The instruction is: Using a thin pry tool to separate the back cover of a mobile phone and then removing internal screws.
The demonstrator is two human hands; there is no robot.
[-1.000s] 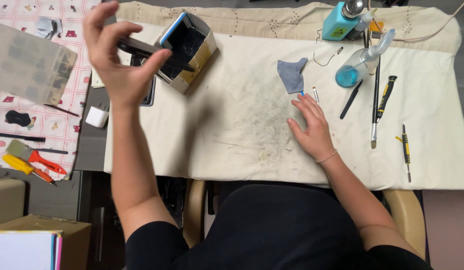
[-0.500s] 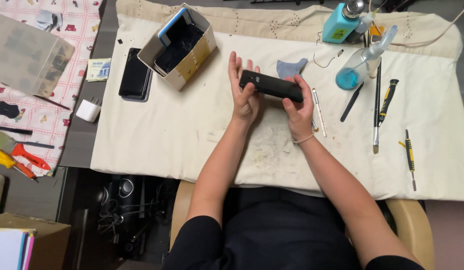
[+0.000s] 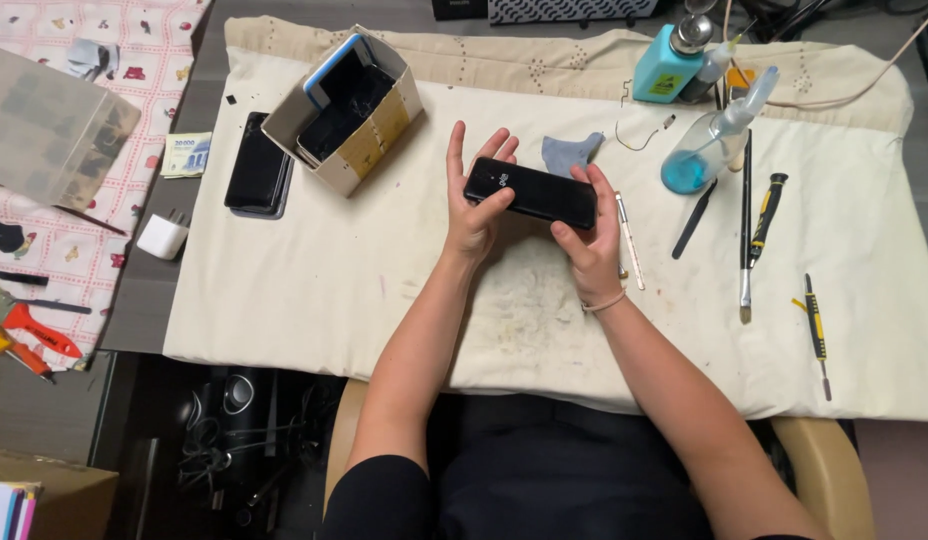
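A black smartphone is held level above the stained cream cloth, back side up. My left hand grips its left end with thumb over the top and fingers spread upward. My right hand holds the right end from below, thumb on its near edge. A small grey-blue cloth scrap lies just behind the phone. A thin metal tool rests on the cloth beside my right hand.
An open cardboard box with phones stands at back left, another black phone beside it. A spray bottle, teal dispenser, screwdrivers and a brush sit right. A white charger and plastic bin lie left.
A second ago my left hand was raised near the box and my right hand lay flat on the cloth. Both hands now hold the black phone over the middle of the cloth.
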